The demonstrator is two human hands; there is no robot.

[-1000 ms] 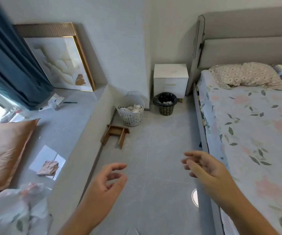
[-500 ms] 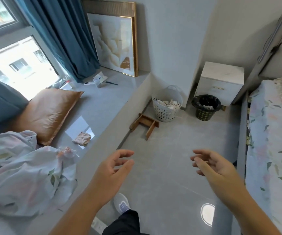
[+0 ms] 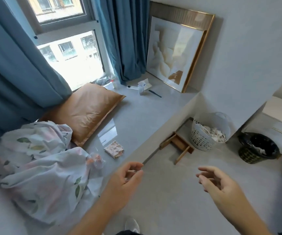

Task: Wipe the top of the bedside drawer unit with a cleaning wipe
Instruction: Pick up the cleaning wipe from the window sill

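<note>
Both hands empty above the floor; bedside drawer unit at the far right edge of view.

The left hand [image 3: 128,178] and right hand [image 3: 221,185] hang apart over the grey floor [image 3: 179,200], fingers loosely curled and spread, neither holding anything. Taking the window ledge [image 3: 137,116] as landmark: the white bedside drawer unit [image 3: 280,116] stands beyond its right end, partly cut off by the frame edge, with a black waste bin [image 3: 257,148] in front of it and a white basket [image 3: 208,133] beside that. On the ledge lie an orange pillow [image 3: 86,112], a floral sheet [image 3: 40,163] and a small patterned packet [image 3: 114,149]; a framed picture [image 3: 175,53] leans at its far end.
</note>
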